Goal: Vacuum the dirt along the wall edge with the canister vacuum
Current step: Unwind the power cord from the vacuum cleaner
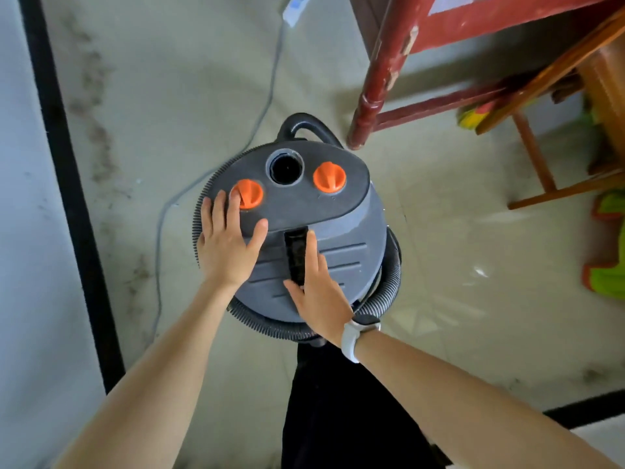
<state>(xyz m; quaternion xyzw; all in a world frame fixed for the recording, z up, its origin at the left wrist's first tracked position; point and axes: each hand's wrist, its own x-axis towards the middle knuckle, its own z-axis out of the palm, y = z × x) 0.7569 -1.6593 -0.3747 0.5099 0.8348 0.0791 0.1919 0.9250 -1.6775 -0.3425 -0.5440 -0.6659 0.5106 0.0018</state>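
A grey canister vacuum [304,231] stands on the floor, near the dirt [98,137] along the wall. Left hand [226,248], fingers spread, touches an orange knob [248,194]; right hand [318,286] rests flat on the lid. Probably switching on; hose work follows.

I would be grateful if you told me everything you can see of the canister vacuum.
The canister vacuum is a round grey plastic drum standing upright on the floor, seen from above. Its darker top plate carries two orange knobs and an open round port. A ribbed black hose coils round it. The left hand rests by the left knob; the right hand lies at the black handle slot.
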